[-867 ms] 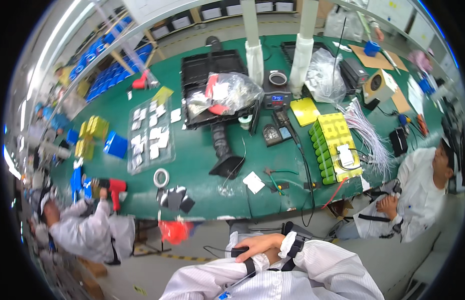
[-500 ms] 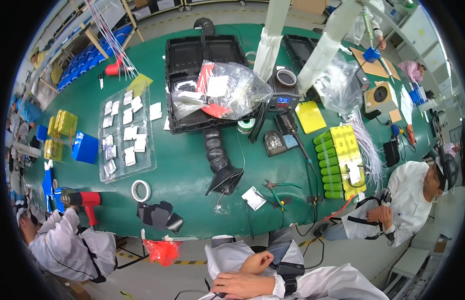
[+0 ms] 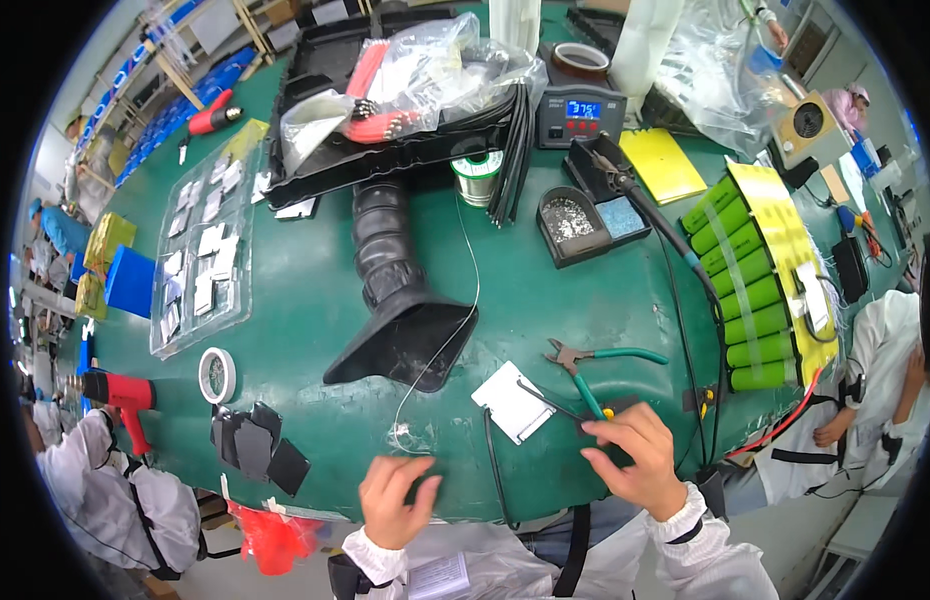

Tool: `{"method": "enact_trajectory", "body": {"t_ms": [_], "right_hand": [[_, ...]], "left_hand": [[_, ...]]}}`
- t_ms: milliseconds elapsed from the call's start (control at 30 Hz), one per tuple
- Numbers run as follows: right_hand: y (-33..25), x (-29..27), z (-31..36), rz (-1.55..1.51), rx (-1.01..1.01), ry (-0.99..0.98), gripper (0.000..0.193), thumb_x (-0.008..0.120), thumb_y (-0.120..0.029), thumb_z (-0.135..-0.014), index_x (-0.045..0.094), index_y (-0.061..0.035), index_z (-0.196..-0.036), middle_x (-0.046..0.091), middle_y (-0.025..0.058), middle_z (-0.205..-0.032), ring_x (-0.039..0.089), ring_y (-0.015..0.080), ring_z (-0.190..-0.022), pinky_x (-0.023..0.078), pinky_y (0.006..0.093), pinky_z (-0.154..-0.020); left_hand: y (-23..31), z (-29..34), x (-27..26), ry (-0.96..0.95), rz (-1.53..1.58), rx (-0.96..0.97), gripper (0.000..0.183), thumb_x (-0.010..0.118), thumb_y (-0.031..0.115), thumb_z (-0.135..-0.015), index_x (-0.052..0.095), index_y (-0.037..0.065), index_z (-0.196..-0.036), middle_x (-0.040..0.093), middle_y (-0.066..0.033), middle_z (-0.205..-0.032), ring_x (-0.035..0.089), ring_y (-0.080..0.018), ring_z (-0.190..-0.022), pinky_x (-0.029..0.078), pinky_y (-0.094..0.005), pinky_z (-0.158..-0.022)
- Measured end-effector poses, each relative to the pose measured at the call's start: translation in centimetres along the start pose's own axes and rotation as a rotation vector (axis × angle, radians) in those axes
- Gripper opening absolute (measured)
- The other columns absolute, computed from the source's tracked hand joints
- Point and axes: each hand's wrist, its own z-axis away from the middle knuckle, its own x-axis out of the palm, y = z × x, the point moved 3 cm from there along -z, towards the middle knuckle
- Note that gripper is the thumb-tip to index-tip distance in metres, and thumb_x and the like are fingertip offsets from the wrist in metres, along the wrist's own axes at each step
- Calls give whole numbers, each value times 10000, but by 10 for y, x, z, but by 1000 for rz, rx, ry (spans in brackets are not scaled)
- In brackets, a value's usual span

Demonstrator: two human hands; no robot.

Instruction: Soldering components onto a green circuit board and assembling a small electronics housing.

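Observation:
My left hand (image 3: 395, 500) hovers at the bench's front edge, fingers bent and the thumb held apart. Just beyond its fingertips lies the loose end of a thin solder wire (image 3: 463, 342), which runs up to a solder spool (image 3: 478, 180). My right hand (image 3: 640, 465) is over the front edge too, thumb and fingers apart, nothing in its grasp. Its fingertips come close to a thin black cable (image 3: 550, 398) and the diagonal cutters (image 3: 582, 360) with green handles. Between the hands, a white flat piece (image 3: 510, 402) with black leads rests on the green bench (image 3: 315, 300).
A black fume extraction hood (image 3: 410, 340) stands mid-bench. To the right are a soldering iron (image 3: 625, 180) in its stand, a soldering station (image 3: 582, 117) and a green-cell battery pack (image 3: 750, 280). Left lie a tape roll (image 3: 217, 375), black sheets (image 3: 255, 445) and a heat gun (image 3: 125, 392). Co-workers sit at both sides.
Both hands have come up from my lap to the bench edge and moved apart, fingers spread. The view has moved closer to the bench.

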Motion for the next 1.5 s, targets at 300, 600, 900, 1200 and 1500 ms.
{"method": "enact_trajectory", "body": {"t_ms": [300, 600, 900, 1200, 1500], "right_hand": [[0, 28, 14, 186, -15, 228, 298, 777, -83, -744, 693, -74, -1029, 616, 78, -933, 570, 298, -899, 473, 415, -778], [6, 50, 0, 548, -202, 293, 160, 737, -152, -781, 673, -103, -920, 603, 52, -882, 539, 286, -889, 426, 418, -738], [-52, 4, 20, -284, -19, 270, 239, 558, -22, -925, 581, -15, -1163, 661, 180, -947, 646, 359, -832, 502, 391, -759], [-46, -18, 35, -257, 55, 186, 285, 561, -86, -975, 634, -81, -1250, 597, 115, -761, 565, 235, -655, 458, 353, -642], [-42, -12, 11, -152, 171, 112, 121, 673, -105, -907, 686, -65, -1020, 640, 120, -752, 592, 249, -576, 455, 350, -547]], "left_hand": [[24, 26, 32, 40, 144, 24, 393, 733, 136, -847, 590, 24, -1195, 577, -138, -938, 567, -301, -868, 474, -371, -729], [14, 113, -47, 176, 90, -101, 326, 690, -7, -830, 609, 10, -1145, 584, -104, -947, 605, -216, -827, 494, -316, -706], [43, 81, -38, 206, 124, -49, 349, 676, -33, -825, 612, 11, -1166, 591, -114, -1004, 604, -210, -881, 516, -295, -705], [74, -4, 28, 16, -91, 128, 636, 770, 218, -836, 481, -34, -1344, 502, -185, -1273, 500, -342, -1160, 453, -415, -959], [51, -65, 76, -160, -276, 29, 852, 881, 279, -651, 444, -49, -1305, 512, -183, -1192, 494, -374, -1164, 453, -449, -948]]}}
